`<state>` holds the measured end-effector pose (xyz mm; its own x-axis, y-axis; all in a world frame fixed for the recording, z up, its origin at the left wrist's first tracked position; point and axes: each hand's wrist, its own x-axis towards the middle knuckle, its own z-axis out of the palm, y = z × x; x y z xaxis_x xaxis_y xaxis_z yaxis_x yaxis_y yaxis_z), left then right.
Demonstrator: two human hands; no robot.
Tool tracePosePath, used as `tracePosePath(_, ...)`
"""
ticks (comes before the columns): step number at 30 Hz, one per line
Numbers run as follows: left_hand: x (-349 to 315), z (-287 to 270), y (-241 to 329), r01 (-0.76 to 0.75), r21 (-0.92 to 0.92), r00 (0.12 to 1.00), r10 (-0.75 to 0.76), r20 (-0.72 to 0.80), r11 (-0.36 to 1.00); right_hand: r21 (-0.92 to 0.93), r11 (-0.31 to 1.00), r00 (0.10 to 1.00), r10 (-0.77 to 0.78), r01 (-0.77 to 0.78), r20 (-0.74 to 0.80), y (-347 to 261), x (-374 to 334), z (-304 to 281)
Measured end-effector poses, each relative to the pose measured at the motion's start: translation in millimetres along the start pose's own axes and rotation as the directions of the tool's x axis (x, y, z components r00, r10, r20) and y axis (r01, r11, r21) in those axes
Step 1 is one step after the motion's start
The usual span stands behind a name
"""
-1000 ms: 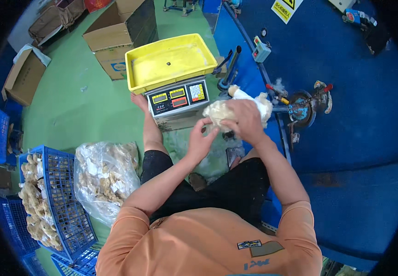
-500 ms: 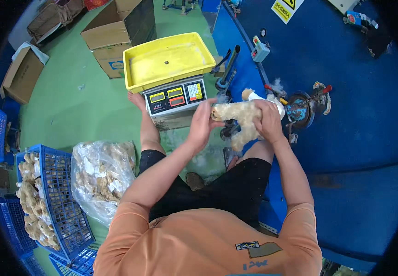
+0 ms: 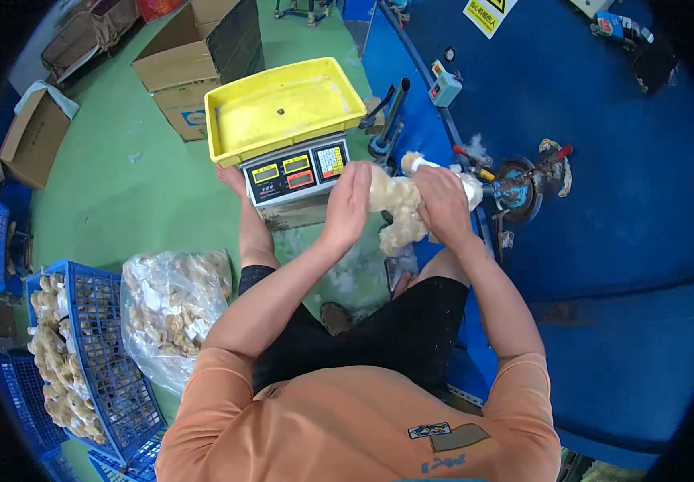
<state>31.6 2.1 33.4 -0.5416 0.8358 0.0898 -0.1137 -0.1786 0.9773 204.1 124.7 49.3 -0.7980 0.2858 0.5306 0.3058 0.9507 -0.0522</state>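
A cream, fluffy plush toy is held between my hands, its right end at the metal nozzle of the blue machine. Around its body close to the nozzle, my right hand is closed. My left hand is closed at the toy's left end, its fingers together and partly hiding that end. One furry limb hangs down below, and white material shows beside my right hand. The blue-painted round fitting behind the nozzle has red-handled levers. White fluff clings near it.
A yellow tray sits on a digital scale ahead of me. Left are a blue crate of plush pieces, a clear bag of more pieces, and a cardboard box. A blue machine panel stands right.
My left hand has turned and pressed in against the toy's left end. My right hand and the toy have shifted slightly left in the picture, as has the whole scene.
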Motion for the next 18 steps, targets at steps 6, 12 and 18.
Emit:
tracePosePath(6, -11, -18, 1, 0.330, -0.623, 0.943, -0.273, 0.189, 0.709, -0.027, 0.997, 0.997, -0.071, 0.071, 0.017, -10, 15, -5)
tracePosePath(12, -11, -49, -22, 0.417, -0.875, 0.892, -0.298, 0.341, 0.245, -0.062, 0.996, 0.990, -0.059, 0.067, 0.129, -25, 26, 3)
tracePosePath(18, 0, -85, -33, 0.493, -0.853, 0.865, -0.204, 0.458, 0.174, -0.014, 1.000, 0.990, -0.011, 0.013, 0.139, -61, 50, 19)
